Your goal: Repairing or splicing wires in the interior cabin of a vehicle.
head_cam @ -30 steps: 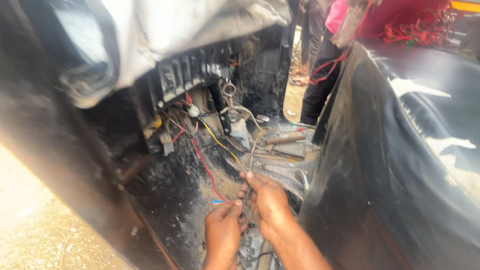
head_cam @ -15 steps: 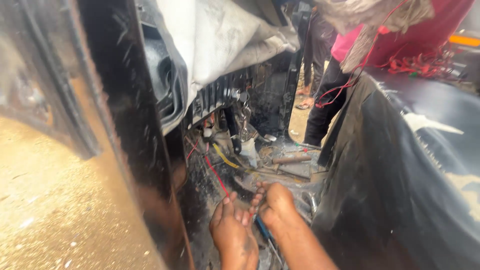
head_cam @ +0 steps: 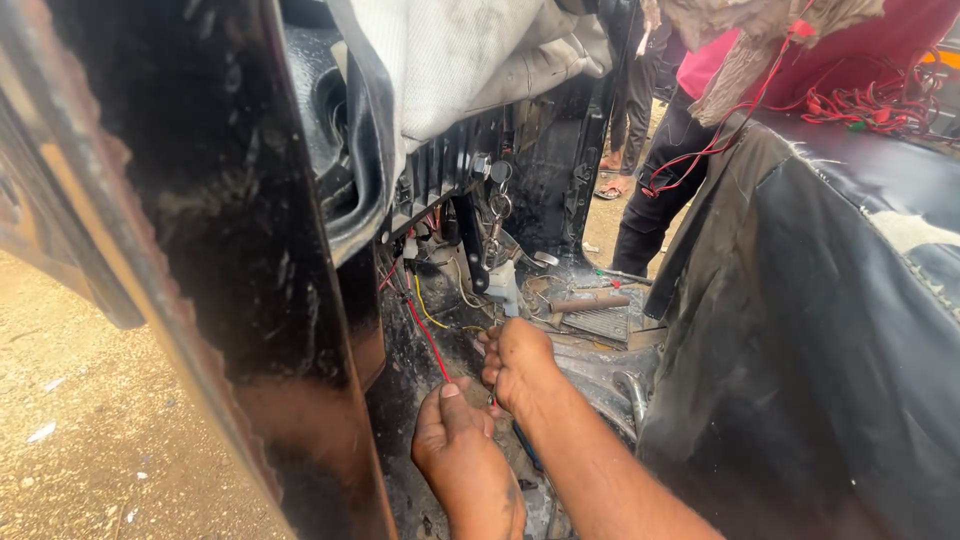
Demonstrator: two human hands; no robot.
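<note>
My left hand is low in the vehicle's footwell, its thumb and fingers pinched on a red wire that runs up to the wiring under the dashboard. My right hand is curled just to its right, fingers closed near the same wire end; what it grips is hidden. A yellow wire loops beside the red one. A key bunch hangs from the dashboard above my hands.
A black door frame stands at left, a worn black seat at right. Metal pedals and a tool lie on the dirty floor. Another person's dark-trousered legs stand beyond. Red wires lie on the seat top.
The view has swung left and closer, so the door frame now fills the left side. My hands have stayed together on the red wire, shifting a little upward.
</note>
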